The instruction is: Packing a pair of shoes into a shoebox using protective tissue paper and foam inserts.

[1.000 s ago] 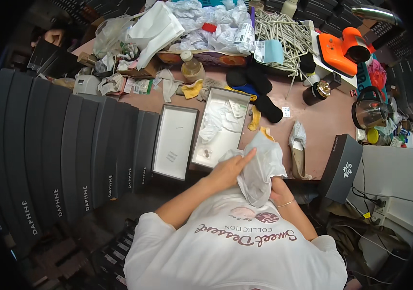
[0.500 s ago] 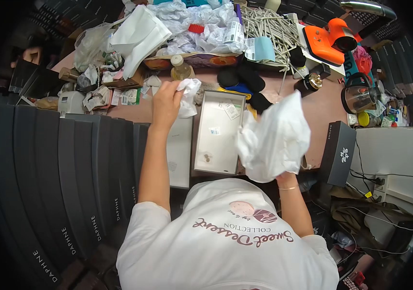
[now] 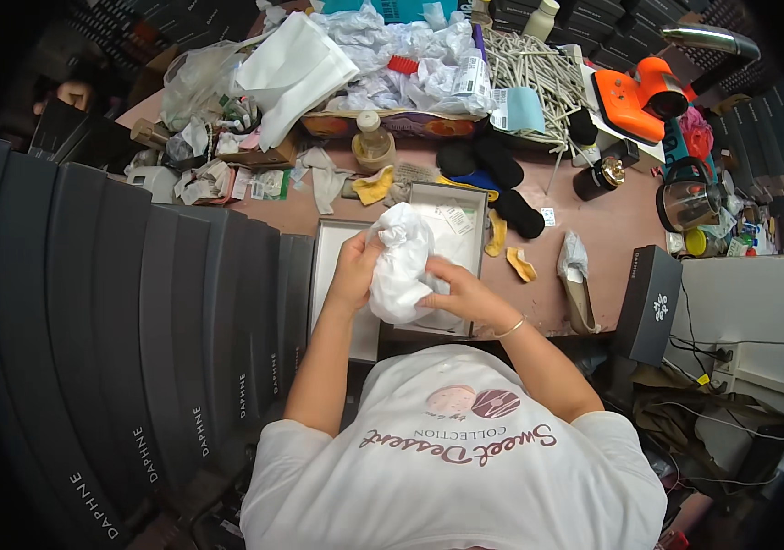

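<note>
Both my hands are on a crumpled bundle of white tissue paper (image 3: 399, 275), held over an open shoe box (image 3: 465, 247). My left hand (image 3: 353, 273) grips its left side, with the thumb near the bunched top. My right hand (image 3: 467, 293) presses the right side with its fingers curved against the paper. Whether anything lies inside the bundle is hidden. Beside the box on the left is a pale, shallow box part (image 3: 332, 243). A beige flat shoe (image 3: 577, 289) with paper stuffed in it lies to the right on the table.
Dark shoe boxes (image 3: 167, 302) stand in a row at the left. Behind are a carton of crumpled paper (image 3: 401, 69), many thin sticks (image 3: 534, 82), a bottle (image 3: 372, 147) and an orange device (image 3: 635, 96). Black pads (image 3: 493, 165) and yellow scraps (image 3: 520, 266) lie near the box.
My hands have come together over the box, and the large white paper from my right hand is now bunched between them. The shoe on the right is uncovered. The view has shifted slightly.
</note>
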Tool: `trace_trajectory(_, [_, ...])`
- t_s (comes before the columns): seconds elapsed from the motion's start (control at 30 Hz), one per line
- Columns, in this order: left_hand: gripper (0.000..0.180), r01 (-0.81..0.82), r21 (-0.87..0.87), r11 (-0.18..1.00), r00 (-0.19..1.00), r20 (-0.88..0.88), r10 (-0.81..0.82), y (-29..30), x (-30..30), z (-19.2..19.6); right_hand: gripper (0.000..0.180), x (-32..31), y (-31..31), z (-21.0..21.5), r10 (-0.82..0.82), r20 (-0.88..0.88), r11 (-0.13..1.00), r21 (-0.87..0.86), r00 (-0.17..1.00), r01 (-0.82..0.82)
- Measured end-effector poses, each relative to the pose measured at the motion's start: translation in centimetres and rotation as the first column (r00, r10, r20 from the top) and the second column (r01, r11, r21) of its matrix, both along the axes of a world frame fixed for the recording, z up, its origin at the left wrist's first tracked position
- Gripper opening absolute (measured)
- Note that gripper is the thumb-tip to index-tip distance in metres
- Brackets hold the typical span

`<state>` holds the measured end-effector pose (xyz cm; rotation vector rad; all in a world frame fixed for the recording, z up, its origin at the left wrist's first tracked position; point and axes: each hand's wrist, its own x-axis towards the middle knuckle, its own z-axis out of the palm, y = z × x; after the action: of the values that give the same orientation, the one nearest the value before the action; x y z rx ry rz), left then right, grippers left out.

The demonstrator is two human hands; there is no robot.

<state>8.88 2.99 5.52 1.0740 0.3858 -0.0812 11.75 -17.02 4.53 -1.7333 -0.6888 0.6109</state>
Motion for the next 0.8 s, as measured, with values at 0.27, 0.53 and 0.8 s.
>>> trace_trajectory(0.27, [0.026,-0.171,0.699,0.695,0.98,0.047,0.195,3.7,2.4,-7.4,0.046,1.6,-7.4,-4.1,-0.228,0.041,0.959,-0.163,0.973,0.232])
trace_trajectory(0.53, [0.025,-0.166,0.793,0.586,0.976,0.046,0.214,1.1,0.5,-7.4,0.058,22.1,-28.6,-4.0,-0.578,0.72,0.395,-0.165,0.384,0.904])
trace_trajectory(0.8, [0.024,-0.234,0.706,0.668,0.925,-0.05,0.377,-0.5,-0.6,-7.3,0.028,26.8,-28.7,-4.2,-0.409,0.689,0.441,-0.425,0.599,0.79])
